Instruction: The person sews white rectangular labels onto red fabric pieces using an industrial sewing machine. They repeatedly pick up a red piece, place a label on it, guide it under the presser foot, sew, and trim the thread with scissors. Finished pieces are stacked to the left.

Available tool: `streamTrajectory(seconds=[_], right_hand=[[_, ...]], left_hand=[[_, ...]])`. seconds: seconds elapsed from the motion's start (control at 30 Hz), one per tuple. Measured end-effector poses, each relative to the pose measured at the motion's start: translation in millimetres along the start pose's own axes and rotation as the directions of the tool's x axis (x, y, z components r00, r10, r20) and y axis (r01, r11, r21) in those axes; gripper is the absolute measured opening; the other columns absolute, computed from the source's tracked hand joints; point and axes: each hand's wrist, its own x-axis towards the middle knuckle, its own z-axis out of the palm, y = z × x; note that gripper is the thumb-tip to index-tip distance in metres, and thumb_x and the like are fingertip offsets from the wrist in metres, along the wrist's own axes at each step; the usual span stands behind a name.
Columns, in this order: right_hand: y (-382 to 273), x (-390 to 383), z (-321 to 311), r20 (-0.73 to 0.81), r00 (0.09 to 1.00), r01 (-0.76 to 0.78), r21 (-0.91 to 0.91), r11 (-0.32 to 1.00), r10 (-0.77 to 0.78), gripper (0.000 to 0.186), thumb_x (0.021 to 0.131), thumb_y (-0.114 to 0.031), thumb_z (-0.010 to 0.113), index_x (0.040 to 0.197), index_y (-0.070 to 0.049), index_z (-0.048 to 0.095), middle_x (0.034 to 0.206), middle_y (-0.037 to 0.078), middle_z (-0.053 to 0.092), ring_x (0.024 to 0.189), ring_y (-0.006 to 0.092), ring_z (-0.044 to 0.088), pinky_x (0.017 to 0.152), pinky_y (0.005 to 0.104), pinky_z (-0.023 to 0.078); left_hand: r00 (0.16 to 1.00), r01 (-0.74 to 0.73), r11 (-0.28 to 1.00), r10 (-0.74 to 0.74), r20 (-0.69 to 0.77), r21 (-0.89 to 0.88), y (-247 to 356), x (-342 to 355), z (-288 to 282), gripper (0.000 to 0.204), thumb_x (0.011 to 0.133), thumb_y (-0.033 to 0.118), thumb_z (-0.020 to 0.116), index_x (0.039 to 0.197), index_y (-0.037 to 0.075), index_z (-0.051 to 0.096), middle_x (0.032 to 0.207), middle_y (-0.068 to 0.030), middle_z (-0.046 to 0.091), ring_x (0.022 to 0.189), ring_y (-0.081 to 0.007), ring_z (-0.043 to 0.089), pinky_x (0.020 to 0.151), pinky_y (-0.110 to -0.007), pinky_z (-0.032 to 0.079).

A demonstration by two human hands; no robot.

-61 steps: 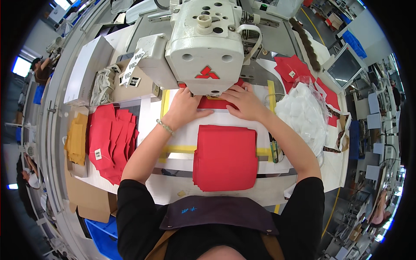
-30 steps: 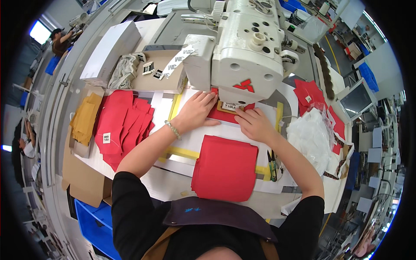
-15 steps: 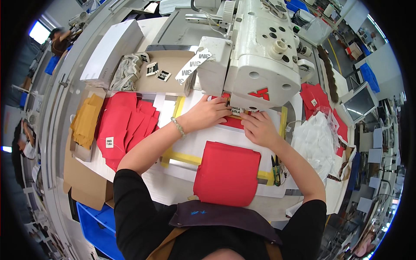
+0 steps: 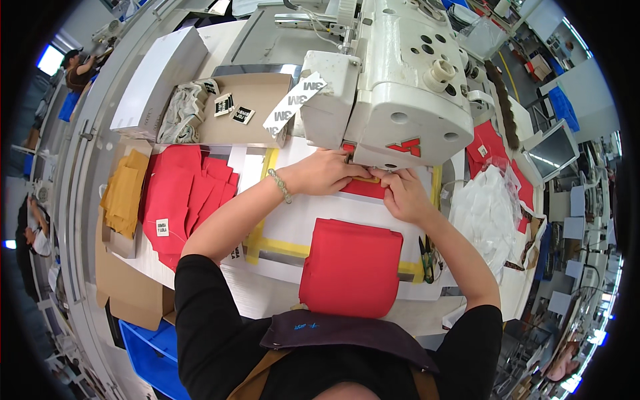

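Under the head of a white sewing machine [image 4: 413, 110], a red fabric piece [image 4: 363, 189] lies with a narrow yellowish strip [image 4: 368, 179] along it. My left hand [image 4: 323, 172], a beaded bracelet [image 4: 279, 187] at its wrist, reaches in from the left with bent fingers pressed down at the strip. From the right, my right hand [image 4: 404, 192] has its fingers curled and its fingertips at the strip's other end. The two hands nearly meet and cover much of the fabric's far edge. The machine head hides the needle. Nearer me lies a stack of red fabric pieces [image 4: 350, 267].
Red pieces [image 4: 177, 197], yellow pieces [image 4: 125, 193] and a carton tray [image 4: 257, 100] with labels stand on the left. Thread snips [image 4: 425, 258] lie right of the stack, near white pieces in clear plastic [image 4: 490, 210]. A blue bin [image 4: 150, 353] stands lower left.
My fingers have drawn together over the small white label that showed between them, and it is now covered. The view has shifted slightly.
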Motion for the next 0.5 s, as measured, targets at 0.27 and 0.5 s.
streamTrajectory(seconds=[0.27, 0.5], right_hand=[[-4.9, 7.1, -1.4, 0.011, 0.999, 0.035, -0.068, 0.997, -0.034, 0.047, 0.072, 0.003, 0.057, 0.119, -0.005, 0.054, 0.096, 0.004, 0.065, 0.094, 0.0246, 0.059, 0.091, 0.042, 0.041], [-8.0, 8.4, -2.4, -0.017, 0.998, 0.052, -0.1, 0.994, -0.054, 0.029, 0.072, 0.001, 0.06, 0.1, -0.005, 0.057, 0.106, 0.006, 0.067, 0.096, 0.0247, 0.06, 0.09, 0.0407, 0.044]], left_hand=[[0.95, -0.028, 0.867, 0.178, -0.257, 0.498, -3.7, -18.4, 18.5, 0.024, 0.089, 0.02, 0.058, 0.111, 0.02, 0.068, 0.103, 0.008, 0.066, 0.107, -0.0124, 0.056, 0.097, -0.042, 0.037], [0.975, -0.01, 0.913, 0.1, -0.198, 0.408, -1.5, -16.7, 18.5, 0.027, 0.092, 0.02, 0.055, 0.115, 0.023, 0.068, 0.113, 0.0099, 0.066, 0.108, -0.0119, 0.055, 0.1, -0.044, 0.034]])
